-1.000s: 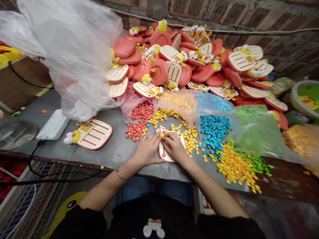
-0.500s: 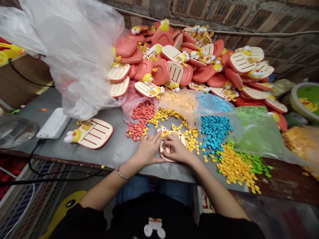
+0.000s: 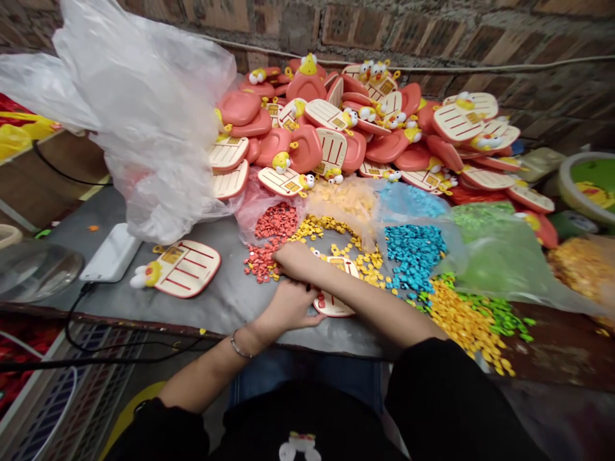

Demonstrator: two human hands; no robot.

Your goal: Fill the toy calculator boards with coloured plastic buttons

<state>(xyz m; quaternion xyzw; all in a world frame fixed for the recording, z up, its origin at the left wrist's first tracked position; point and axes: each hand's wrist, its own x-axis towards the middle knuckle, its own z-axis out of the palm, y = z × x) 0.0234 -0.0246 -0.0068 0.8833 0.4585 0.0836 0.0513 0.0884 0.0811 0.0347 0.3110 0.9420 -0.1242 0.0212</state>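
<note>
The right hand [image 3: 294, 257] sits at a pile of red plastic pieces [image 3: 261, 264], its grip unclear. The open left hand [image 3: 288, 307] rests beside a cream toy panel [image 3: 332, 308].

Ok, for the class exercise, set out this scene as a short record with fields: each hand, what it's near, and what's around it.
Surface: grey table by a brick wall
Left hand: lying flat on the table, beside a cream toy board
Right hand: crossed over the left arm, at the edge of the red pieces; cannot tell if it holds one
Nearby: yellow pieces, blue pieces
Behind: heap of pink and cream toy parts, clear plastic bag
</note>
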